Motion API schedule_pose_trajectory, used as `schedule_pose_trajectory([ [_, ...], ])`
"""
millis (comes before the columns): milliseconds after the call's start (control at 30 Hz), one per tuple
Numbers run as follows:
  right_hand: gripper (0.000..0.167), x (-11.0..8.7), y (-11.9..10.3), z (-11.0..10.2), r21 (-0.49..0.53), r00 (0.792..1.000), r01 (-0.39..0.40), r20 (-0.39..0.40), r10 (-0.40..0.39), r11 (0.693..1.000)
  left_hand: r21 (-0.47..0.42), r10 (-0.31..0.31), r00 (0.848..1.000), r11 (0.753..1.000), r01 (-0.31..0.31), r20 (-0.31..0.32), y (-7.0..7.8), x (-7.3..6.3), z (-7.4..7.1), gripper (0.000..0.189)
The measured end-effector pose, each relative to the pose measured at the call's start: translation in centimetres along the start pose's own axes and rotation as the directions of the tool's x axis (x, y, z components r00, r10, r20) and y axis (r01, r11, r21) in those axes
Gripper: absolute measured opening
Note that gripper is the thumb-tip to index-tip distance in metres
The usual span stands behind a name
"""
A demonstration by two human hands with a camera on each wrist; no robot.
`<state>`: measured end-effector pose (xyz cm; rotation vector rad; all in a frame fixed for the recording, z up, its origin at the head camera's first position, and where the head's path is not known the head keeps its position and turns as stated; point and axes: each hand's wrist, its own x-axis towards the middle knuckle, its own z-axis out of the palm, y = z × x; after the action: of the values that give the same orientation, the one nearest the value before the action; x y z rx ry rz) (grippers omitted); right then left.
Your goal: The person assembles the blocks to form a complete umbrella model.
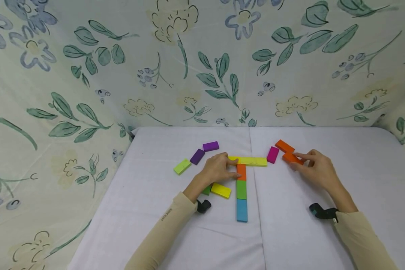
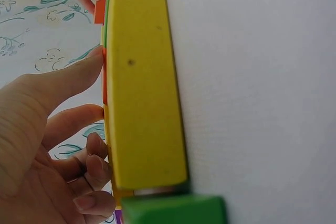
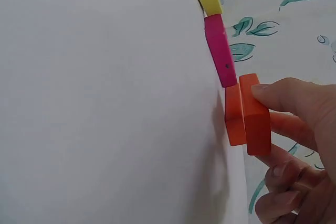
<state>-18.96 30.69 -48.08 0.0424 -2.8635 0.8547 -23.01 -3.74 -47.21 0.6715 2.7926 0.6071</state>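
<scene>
Currently: one orange block [image 3: 256, 127], pinched by right hand [image 1: 318, 168].
Item beside a second orange block [image 1: 285, 146]; left hand [image 1: 218, 168] touches the T of blocks [image 1: 242, 189] (grip uncertain). Advisable: set it level, edges aligned.

Left arm [image 1: 192, 186] partly hides a green block [image 1: 207, 190] left of the blue block [image 1: 242, 210]; both sleeves [image 1: 164, 232] are cut off

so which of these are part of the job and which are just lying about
Likely in the job:
orange block, pinched by the right hand
yellow row
blue block, green block and column orange block, near the left hand
probably pink block, far orange block, lime block, purple blocks, loose yellow block

Just there, it seems:
floral cloth
white cloth
black wrist gadgets
</scene>
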Motion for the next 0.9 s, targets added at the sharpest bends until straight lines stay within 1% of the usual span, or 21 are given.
schedule_pose_trajectory([
  [133, 0.044, 1.1, -0.8, -0.5, 0.026, 0.998, 0.039, -0.039, -0.038, 0.999, -0.005, -0.013, 1.000, 1.000, 0.013, 0.005, -0.1, -0.1, 0.0, 0.062],
  [233, 0.044, 2.5, -1.7, -0.2, 0.038, 0.998, 0.054, -0.040, -0.053, 0.998, -0.014, -0.017, 1.000, 1.000, 0.018, 0.009, -0.1, -0.2, 0.0, 0.062],
  [333, 0.046, 4.1, -2.7, 0.6, 0.057, 0.999, 0.036, -0.014, -0.036, 0.998, -0.022, -0.007, 1.000, 1.000, 0.007, 0.009, -0.1, -0.2, -0.1, 0.062],
  [467, 0.047, 6.3, -4.1, 2.0, 0.088, 0.999, -0.014, 0.035, 0.011, 0.996, -0.025, 0.008, 1.000, 1.000, -0.007, 0.009, 0.0, -0.2, -0.1, 0.062],
  [600, 0.047, 7.9, -5.1, 3.1, 0.101, 0.997, -0.046, 0.072, 0.038, 0.994, -0.020, 0.008, 1.000, 1.000, -0.008, 0.008, 0.0, -0.1, 0.0, 0.063],
  [733, 0.048, 8.8, -5.2, 3.6, 0.102, 0.994, -0.071, 0.087, 0.063, 0.992, -0.020, 0.005, 1.000, 1.000, -0.005, 0.008, 0.0, 0.0, 0.0, 0.062],
  [900, 0.050, 9.1, -4.4, 3.8, 0.098, 0.989, -0.122, 0.095, 0.113, 0.988, -0.022, 0.002, 1.000, 1.000, -0.002, 0.008, 0.0, -0.1, -0.1, 0.062],
])
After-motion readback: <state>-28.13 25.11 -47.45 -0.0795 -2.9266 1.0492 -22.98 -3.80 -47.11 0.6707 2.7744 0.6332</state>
